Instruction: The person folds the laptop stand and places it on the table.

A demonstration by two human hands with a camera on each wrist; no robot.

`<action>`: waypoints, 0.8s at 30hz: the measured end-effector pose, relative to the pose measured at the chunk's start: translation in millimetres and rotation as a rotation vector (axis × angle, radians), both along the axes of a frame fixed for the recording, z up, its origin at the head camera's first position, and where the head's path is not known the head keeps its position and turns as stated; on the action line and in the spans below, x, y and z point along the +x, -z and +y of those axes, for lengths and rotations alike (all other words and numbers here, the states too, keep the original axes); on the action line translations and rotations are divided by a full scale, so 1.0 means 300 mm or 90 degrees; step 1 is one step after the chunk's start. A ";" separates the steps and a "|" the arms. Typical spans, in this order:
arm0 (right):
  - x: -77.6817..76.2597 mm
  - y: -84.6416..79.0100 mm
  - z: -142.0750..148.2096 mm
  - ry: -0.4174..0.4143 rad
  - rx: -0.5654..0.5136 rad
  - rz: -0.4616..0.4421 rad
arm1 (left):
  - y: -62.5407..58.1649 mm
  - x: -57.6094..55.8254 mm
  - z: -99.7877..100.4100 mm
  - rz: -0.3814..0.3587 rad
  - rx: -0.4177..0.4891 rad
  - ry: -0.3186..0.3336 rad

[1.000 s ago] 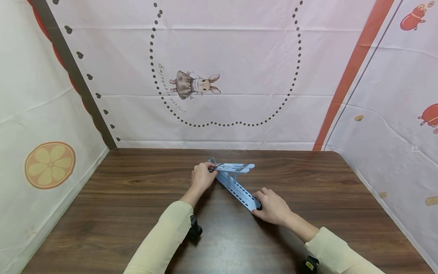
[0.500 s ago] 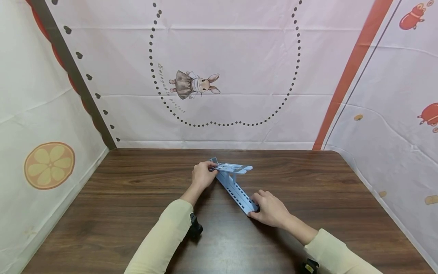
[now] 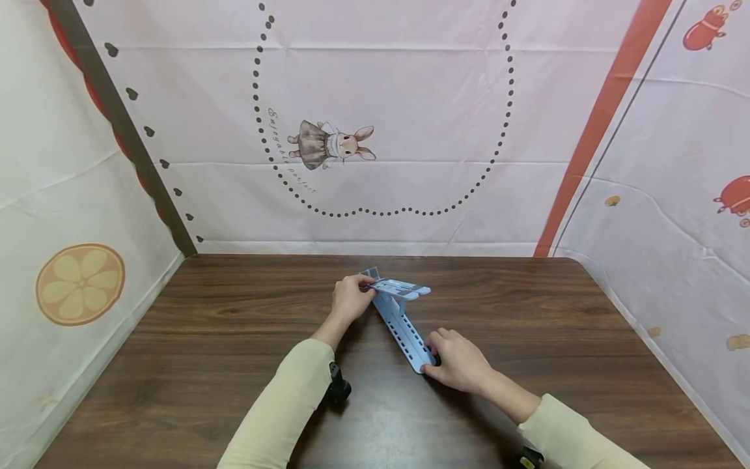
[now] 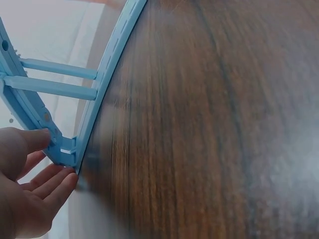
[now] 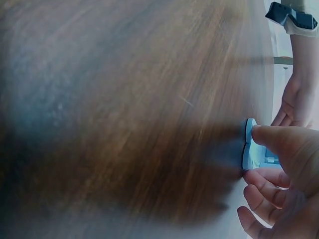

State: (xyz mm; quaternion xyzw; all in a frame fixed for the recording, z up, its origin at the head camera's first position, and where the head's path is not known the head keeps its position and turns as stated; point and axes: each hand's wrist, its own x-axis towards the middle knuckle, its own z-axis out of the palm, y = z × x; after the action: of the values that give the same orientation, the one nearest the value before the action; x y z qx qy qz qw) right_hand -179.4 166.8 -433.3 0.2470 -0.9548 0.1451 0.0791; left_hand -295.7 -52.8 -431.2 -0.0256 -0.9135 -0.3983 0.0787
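A light blue folding laptop stand (image 3: 404,333) lies on the brown table, its slotted base running from the far left to the near right. Its upper support is raised at a slant on two struts (image 4: 55,88). My left hand (image 3: 351,296) pinches the hinge end, with the thumb (image 4: 37,139) on the upper arm and fingers by the base. At the near end, my right hand (image 3: 459,361) grips the base between thumb (image 5: 271,135) and fingers. Part of that end is hidden behind the right hand.
The wood-grain table (image 3: 246,365) reaches back to a printed cloth wall (image 3: 387,130). More cloth hangs along its left side (image 3: 76,215) and right side (image 3: 674,195). A black wrist camera (image 3: 338,385) sits under the left sleeve.
The near end of the laptop stand has swung a little left and toward me, along with my right hand. My left hand keeps its hold at the hinge end, shifting slightly right.
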 end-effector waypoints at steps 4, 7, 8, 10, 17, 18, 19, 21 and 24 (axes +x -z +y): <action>0.004 0.003 -0.006 -0.004 -0.001 0.009 | -0.002 -0.002 0.004 -0.004 0.008 0.003; 0.008 0.008 -0.008 -0.022 -0.014 0.044 | -0.002 -0.005 0.008 -0.005 0.012 0.006; 0.009 0.009 -0.008 -0.029 -0.019 0.054 | -0.002 -0.006 0.010 -0.004 0.012 0.007; 0.012 0.009 -0.009 -0.041 -0.023 0.066 | -0.002 -0.007 0.012 -0.004 0.016 0.011; 0.020 0.001 -0.012 -0.062 0.003 0.037 | -0.004 -0.010 0.017 0.000 0.029 0.038; 0.021 0.000 -0.013 -0.066 0.004 0.033 | -0.005 -0.010 0.018 -0.001 0.030 0.040; 0.022 -0.001 -0.013 -0.069 0.005 0.029 | -0.005 -0.011 0.018 -0.002 0.032 0.042; 0.023 -0.003 -0.014 -0.077 0.006 0.027 | -0.007 -0.011 0.019 -0.007 0.036 0.045; 0.023 -0.002 -0.014 -0.089 0.003 0.031 | -0.011 -0.011 0.022 -0.021 0.044 0.050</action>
State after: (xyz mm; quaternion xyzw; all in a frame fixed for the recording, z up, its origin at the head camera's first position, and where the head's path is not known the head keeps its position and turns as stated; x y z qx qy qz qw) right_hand -172.4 162.4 -432.7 0.3166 -0.9334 0.1422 0.0912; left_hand -298.9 -46.2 -428.1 -0.0520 -0.8988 -0.4326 0.0492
